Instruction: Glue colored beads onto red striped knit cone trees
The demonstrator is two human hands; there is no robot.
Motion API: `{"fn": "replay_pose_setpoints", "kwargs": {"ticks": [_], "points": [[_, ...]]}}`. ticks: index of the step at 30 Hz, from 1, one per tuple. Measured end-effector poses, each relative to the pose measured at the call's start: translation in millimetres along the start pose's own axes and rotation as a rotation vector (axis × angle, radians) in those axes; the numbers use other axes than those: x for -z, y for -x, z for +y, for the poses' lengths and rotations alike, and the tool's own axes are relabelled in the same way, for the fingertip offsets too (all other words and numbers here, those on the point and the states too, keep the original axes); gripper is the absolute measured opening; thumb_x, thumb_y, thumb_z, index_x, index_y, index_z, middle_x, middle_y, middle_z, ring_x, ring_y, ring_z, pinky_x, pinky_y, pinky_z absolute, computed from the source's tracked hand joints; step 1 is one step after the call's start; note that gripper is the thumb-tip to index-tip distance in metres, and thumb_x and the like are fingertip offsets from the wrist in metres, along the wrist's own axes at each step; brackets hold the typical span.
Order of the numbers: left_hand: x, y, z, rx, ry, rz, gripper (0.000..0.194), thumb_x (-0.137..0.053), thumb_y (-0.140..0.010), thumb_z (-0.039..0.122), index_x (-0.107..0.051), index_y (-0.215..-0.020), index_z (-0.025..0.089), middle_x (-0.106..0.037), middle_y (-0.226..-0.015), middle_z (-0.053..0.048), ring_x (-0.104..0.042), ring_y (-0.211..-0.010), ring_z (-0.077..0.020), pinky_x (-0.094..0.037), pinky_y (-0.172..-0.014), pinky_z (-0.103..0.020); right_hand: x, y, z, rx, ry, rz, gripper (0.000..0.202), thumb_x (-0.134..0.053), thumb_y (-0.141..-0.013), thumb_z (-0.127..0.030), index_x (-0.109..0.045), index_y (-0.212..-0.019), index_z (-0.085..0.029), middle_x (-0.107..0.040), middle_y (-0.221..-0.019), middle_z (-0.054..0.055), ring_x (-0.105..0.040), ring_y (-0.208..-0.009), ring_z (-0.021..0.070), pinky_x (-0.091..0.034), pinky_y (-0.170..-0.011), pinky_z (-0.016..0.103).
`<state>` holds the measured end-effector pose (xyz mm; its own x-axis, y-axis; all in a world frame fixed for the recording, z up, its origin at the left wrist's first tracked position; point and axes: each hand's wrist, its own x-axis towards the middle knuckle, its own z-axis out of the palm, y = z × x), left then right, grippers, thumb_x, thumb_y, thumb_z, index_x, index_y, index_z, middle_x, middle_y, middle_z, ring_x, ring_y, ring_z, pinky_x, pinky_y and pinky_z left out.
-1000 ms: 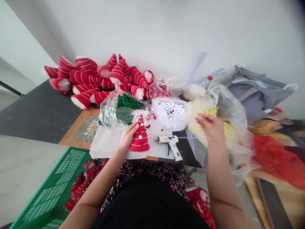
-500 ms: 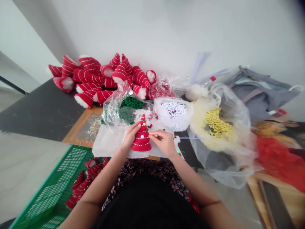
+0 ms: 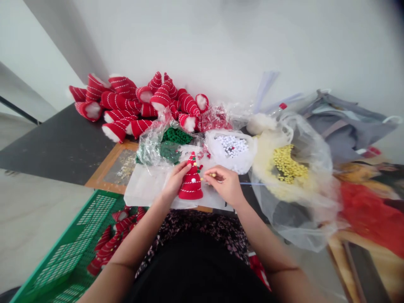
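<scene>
My left hand (image 3: 177, 180) is closed around the left side of a small red cone-shaped tree (image 3: 191, 192) with white twisted cord around it. Small green, red, yellow and white pompoms dot the cone, and a tiny yellow ball shows at its right edge. Just right of the cone, my right hand (image 3: 227, 185) pinches a small yellow pompom (image 3: 213, 174) between thumb and fingers, apart from the cone. Beneath both lies a white sheet (image 3: 148, 189). Beyond them sit a clear bag of green pompoms (image 3: 177, 136) and a bag of white pompoms (image 3: 232, 145).
A pile of red cones (image 3: 121, 101) fills the back left of the dark table (image 3: 47, 143). At right lies a plastic bag of yellow pompoms (image 3: 288, 164), with a grey bag (image 3: 341, 126) behind. A green crate (image 3: 63, 244) holding decorated cones stands below, left.
My right hand has drawn back a little to the right from the cone, where a tiny yellow ball now shows at the edge. My left hand keeps hold of the cone; the whole view has shifted slightly.
</scene>
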<state>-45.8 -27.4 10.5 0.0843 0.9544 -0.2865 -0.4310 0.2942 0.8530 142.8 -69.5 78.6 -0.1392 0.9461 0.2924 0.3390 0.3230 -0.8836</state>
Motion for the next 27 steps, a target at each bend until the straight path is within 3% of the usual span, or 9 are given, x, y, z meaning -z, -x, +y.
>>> {"fn": "replay_pose_setpoints", "kwargs": {"ticks": [3,9,12,18,24,27], "points": [[-8.2,0.3,1.5,-0.065,-0.057,-0.045,0.034,-0.088,-0.072,0.049,-0.076,-0.089,0.022,-0.076,-0.087,-0.002,-0.067,-0.08,-0.0193,-0.052,-0.076,-0.029,-10.4,-2.1,-5.5,0.138,0.153,-0.09,0.01,-0.075,-0.096,-0.021,-0.08,-0.088,-0.022,-0.077,-0.084,0.004,-0.073,-0.074,0.0187,-0.06,-0.068,0.029],[-20.2,1.4,-0.5,-0.149,-0.154,-0.067,0.028,-0.082,-0.078,0.048,-0.071,-0.082,0.022,-0.068,-0.08,0.0,-0.06,-0.076,-0.0173,-0.046,-0.073,-0.028,-27.5,-4.7,4.2,0.316,0.385,-0.277,0.018,-0.067,-0.102,-0.016,-0.081,-0.092,-0.021,-0.079,-0.095,0.008,-0.074,-0.085,0.021,-0.062,-0.082,0.032],[-22.4,2.2,-1.2,-0.137,-0.15,-0.065,0.027,-0.083,-0.079,0.047,-0.07,-0.08,0.023,-0.065,-0.076,0.001,-0.058,-0.073,-0.0167,-0.045,-0.07,-0.028,-22.3,-5.2,5.9,0.34,0.376,-0.312,0.022,-0.063,-0.104,-0.016,-0.083,-0.099,-0.021,-0.077,-0.1,0.008,-0.074,-0.087,0.0211,-0.062,-0.082,0.033],[-23.5,1.3,-1.7,-0.153,-0.138,-0.055,0.025,-0.085,-0.078,0.046,-0.073,-0.079,0.023,-0.068,-0.079,-0.001,-0.06,-0.077,-0.0181,-0.047,-0.072,-0.027,-2.4,-8.1,-1.3,0.362,0.339,-0.239,0.024,-0.062,-0.104,-0.016,-0.085,-0.106,-0.023,-0.075,-0.104,0.009,-0.073,-0.089,0.0215,-0.062,-0.082,0.034],[-25.0,0.8,-3.8,-0.173,-0.153,-0.057,0.022,-0.083,-0.08,0.043,-0.076,-0.085,0.023,-0.071,-0.081,-0.001,-0.062,-0.077,-0.0182,-0.049,-0.073,-0.027,-12.3,-11.0,-1.1,0.368,0.438,-0.411,0.028,-0.059,-0.103,-0.009,-0.083,-0.096,-0.019,-0.072,-0.095,0.008,-0.069,-0.081,0.0186,-0.061,-0.079,0.031],[-24.5,3.2,-1.7,-0.182,-0.137,-0.061,0.022,-0.083,-0.079,0.043,-0.076,-0.086,0.023,-0.072,-0.083,-0.001,-0.064,-0.08,-0.0187,-0.05,-0.077,-0.028,-8.9,-10.8,-2.8,0.341,0.36,-0.354,0.027,-0.06,-0.103,-0.012,-0.084,-0.098,-0.023,-0.073,-0.099,0.007,-0.07,-0.085,0.0192,-0.061,-0.082,0.032]]}}
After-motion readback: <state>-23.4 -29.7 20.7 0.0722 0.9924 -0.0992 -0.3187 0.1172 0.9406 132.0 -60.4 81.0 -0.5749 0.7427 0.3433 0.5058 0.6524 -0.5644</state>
